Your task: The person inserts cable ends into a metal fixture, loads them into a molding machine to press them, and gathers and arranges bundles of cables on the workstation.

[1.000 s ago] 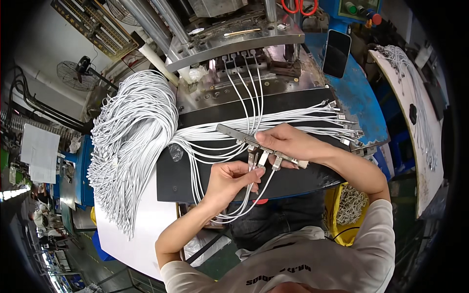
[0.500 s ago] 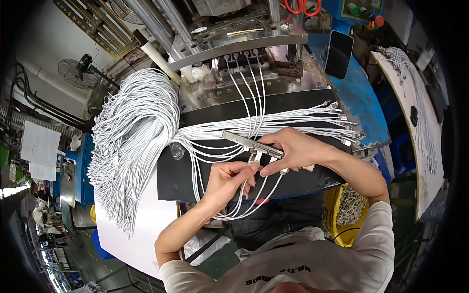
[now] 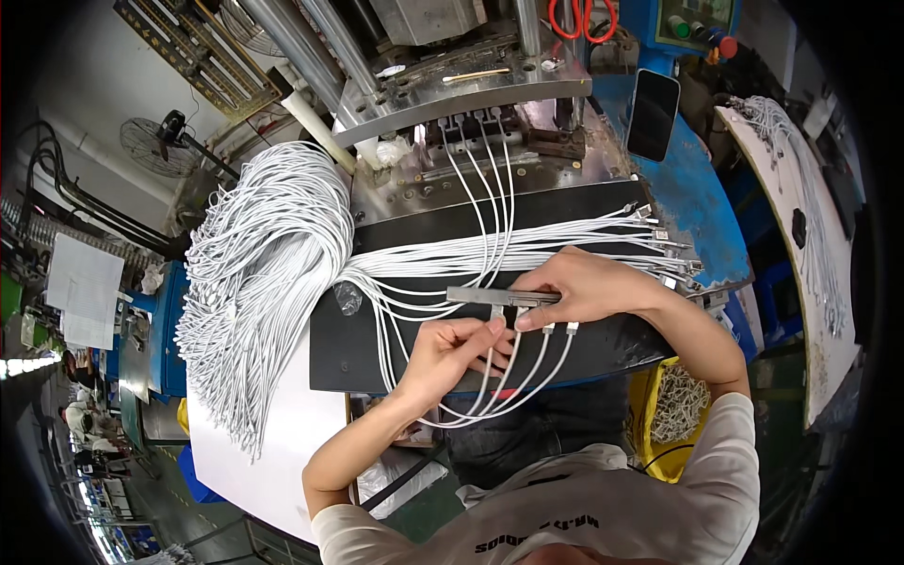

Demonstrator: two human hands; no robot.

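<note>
A narrow metal bar fixture (image 3: pixel 471 296) lies almost level above the black work surface (image 3: pixel 353 363). My right hand (image 3: pixel 593 287) is closed around its right part, thumb in front. Several white cables (image 3: pixel 537 370) hang in loops from the bar's near side, their connectors (image 3: pixel 572 329) along its edge. My left hand (image 3: pixel 447 353) pinches one of these cables near its connector at the bar's left part; its fingertips partly hide that cable. Behind the bar, a row of white cables (image 3: pixel 461 247) runs across the surface, with metal plugs (image 3: pixel 664 235) at the right end.
A press (image 3: pixel 461 99) stands ahead, with several cables running into its lower block. A large bundle of white cables (image 3: pixel 268 226) is heaped at left. On the blue bench (image 3: pixel 692 202) rests a phone (image 3: pixel 653 115). Red-handled scissors (image 3: pixel 584 17) lie atop; a yellow bin (image 3: pixel 673 405) is at lower right.
The metal bar has turned from slanting down to the right to nearly level. The connectors on its near side show more plainly now. Both hands keep their holds, and the whole view has shifted slightly.
</note>
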